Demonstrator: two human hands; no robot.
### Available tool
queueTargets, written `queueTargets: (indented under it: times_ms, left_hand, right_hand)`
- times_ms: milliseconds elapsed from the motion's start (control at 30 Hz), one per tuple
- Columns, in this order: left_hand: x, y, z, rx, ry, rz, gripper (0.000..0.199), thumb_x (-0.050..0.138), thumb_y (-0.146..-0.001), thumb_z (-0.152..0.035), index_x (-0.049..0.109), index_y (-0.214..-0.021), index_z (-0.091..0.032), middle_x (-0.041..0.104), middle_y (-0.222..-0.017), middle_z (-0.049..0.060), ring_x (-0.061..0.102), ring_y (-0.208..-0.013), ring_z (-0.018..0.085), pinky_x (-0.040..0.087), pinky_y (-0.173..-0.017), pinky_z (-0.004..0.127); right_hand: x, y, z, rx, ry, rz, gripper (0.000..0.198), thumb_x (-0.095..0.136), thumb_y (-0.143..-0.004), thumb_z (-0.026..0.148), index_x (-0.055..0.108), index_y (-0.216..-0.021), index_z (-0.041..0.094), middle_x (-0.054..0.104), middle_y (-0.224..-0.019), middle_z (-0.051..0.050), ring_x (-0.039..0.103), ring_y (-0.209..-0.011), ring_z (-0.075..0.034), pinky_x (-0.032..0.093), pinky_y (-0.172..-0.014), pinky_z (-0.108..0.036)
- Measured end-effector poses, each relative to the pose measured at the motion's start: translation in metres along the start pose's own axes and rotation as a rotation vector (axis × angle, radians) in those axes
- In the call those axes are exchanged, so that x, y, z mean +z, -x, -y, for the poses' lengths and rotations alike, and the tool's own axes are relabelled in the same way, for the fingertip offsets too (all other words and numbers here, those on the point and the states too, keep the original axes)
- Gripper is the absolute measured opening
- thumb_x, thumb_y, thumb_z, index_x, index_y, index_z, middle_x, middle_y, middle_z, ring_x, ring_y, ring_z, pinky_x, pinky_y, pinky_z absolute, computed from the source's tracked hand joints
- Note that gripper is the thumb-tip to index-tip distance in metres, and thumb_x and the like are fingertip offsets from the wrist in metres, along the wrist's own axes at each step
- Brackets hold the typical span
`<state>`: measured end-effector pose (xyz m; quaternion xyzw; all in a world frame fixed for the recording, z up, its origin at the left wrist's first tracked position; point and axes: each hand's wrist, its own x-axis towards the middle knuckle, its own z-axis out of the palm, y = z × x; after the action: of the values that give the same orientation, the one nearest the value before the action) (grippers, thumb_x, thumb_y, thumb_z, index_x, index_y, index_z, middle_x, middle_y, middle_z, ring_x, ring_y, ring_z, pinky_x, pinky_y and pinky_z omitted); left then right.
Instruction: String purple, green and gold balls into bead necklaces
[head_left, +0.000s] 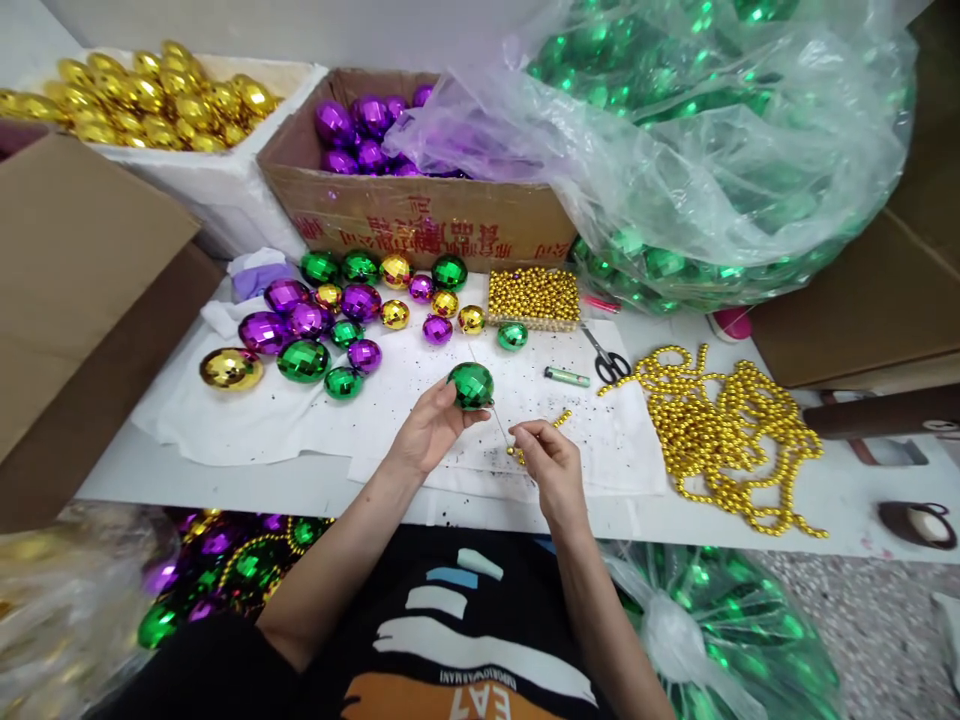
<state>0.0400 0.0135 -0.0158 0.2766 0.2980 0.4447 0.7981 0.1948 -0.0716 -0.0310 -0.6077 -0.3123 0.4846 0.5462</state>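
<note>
1. White worktable, w/ black-flecked white cloth spread over part.
2. L hand: thumb + fingers curled round green faceted egg-shaped bauble, held up over cloth.
3. R hand: thumb + fingertips pressed together, pinching thin line running from bauble's lower R end; thread or wire, too fine to tell.
4. Few small gold beads right by R fingertips.
5. Beyond L hand: cluster of purple, green + gold baubles.
6. Farther back: clear tray full of loose gold beads.
7. To R: green lighter, black-handled scissors, then heap of gold bead garland.
8. At back: white foam box w/ gold baubles, cardboard box w/ purple baubles, clear plastic bag w/ green baubles.
</note>
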Motion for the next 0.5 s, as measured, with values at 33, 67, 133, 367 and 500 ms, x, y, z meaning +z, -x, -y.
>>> queueTargets:
  times_ms: [33,67,133,367,500]
  left_hand:
    - [-0.0012,0.0,-0.0002,0.005,0.022,-0.019,0.035,0.08,-0.075,-0.043,0.072,-0.098,-0.018,0.074,-0.101,0.008,0.069,-0.09,0.021,0.057,-0.08,0.035]
    - [-0.0021,-0.0001,-0.0001,0.007,0.042,-0.032,0.034,0.08,-0.075,-0.042,0.072,-0.097,-0.018,0.074,-0.1,0.008,0.069,-0.09,0.021,0.057,-0.081,0.035]
    - [-0.003,-0.0002,0.0013,0.005,0.075,-0.051,0.03,0.08,-0.075,-0.039,0.071,-0.093,-0.017,0.074,-0.101,0.007,0.069,-0.091,0.021,0.058,-0.083,0.036]
    - [-0.0047,-0.0031,0.0034,-0.034,0.156,-0.159,0.022,0.07,-0.084,-0.038,0.068,-0.093,-0.017,0.074,-0.102,0.008,0.069,-0.091,0.02,0.058,-0.089,0.037]
    - [-0.0063,-0.004,0.0024,-0.116,0.237,-0.159,0.026,0.06,-0.093,-0.036,0.068,-0.105,-0.015,0.074,-0.108,0.012,0.071,-0.091,0.018,0.059,-0.086,0.031]
  right_hand:
    - [0.0004,-0.0001,-0.0001,-0.013,0.023,0.014,0.03,0.07,-0.081,0.049,0.072,-0.091,0.02,0.059,-0.073,-0.001,0.043,-0.059,-0.01,0.033,-0.05,-0.023]
    - [0.001,-0.0002,0.0,-0.032,0.055,0.033,0.03,0.071,-0.081,0.047,0.073,-0.093,0.02,0.06,-0.075,-0.001,0.044,-0.061,-0.01,0.035,-0.053,-0.024]
    - [0.0026,-0.0001,0.0012,-0.09,0.136,0.051,0.023,0.071,-0.08,0.042,0.073,-0.088,0.02,0.061,-0.075,-0.001,0.046,-0.062,-0.011,0.037,-0.058,-0.025]
    - [0.0038,0.0028,0.0014,-0.19,0.213,-0.149,0.017,0.067,-0.082,0.033,0.063,-0.073,0.02,0.053,-0.068,0.002,0.044,-0.06,-0.011,0.036,-0.058,-0.026]
    - [0.0058,0.0025,0.0007,-0.191,0.01,-0.27,0.021,0.072,-0.083,0.039,0.064,-0.08,0.019,0.052,-0.069,0.003,0.043,-0.053,-0.008,0.034,-0.049,-0.024]
